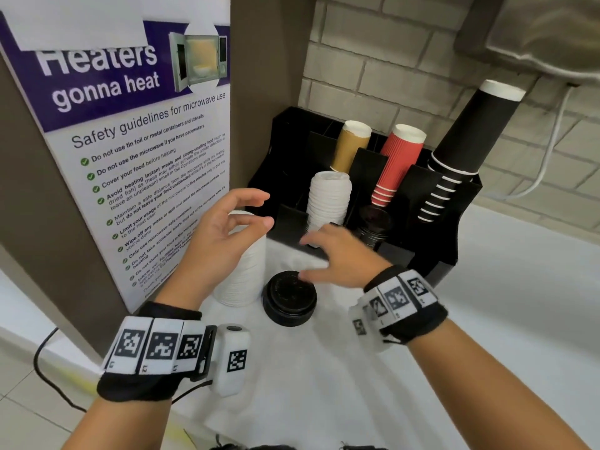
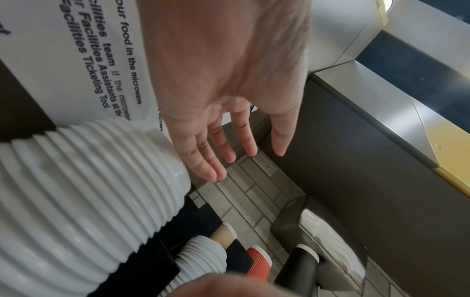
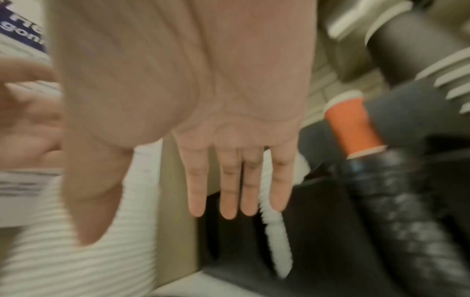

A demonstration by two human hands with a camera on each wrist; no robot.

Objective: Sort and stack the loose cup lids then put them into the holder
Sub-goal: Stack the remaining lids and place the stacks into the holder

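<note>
A tall stack of white lids (image 1: 242, 274) stands on the white counter, close beside the poster panel; it fills the lower left of the left wrist view (image 2: 84, 201). My left hand (image 1: 240, 219) hovers open over its top with fingers spread, holding nothing. A short stack of black lids (image 1: 289, 298) sits to the right of the white one. My right hand (image 1: 319, 254) is open and flat just above and behind the black stack, blurred. The black holder (image 1: 431, 251) behind holds another white lid stack (image 1: 328, 199) and black lids (image 1: 373, 225).
The holder also carries brown cups (image 1: 350, 146), red cups (image 1: 397, 162) and a tall black cup stack (image 1: 467, 147). A microwave safety poster (image 1: 130, 151) stands upright at left. A brick wall is behind, and a white cable (image 1: 552, 141) hangs at right.
</note>
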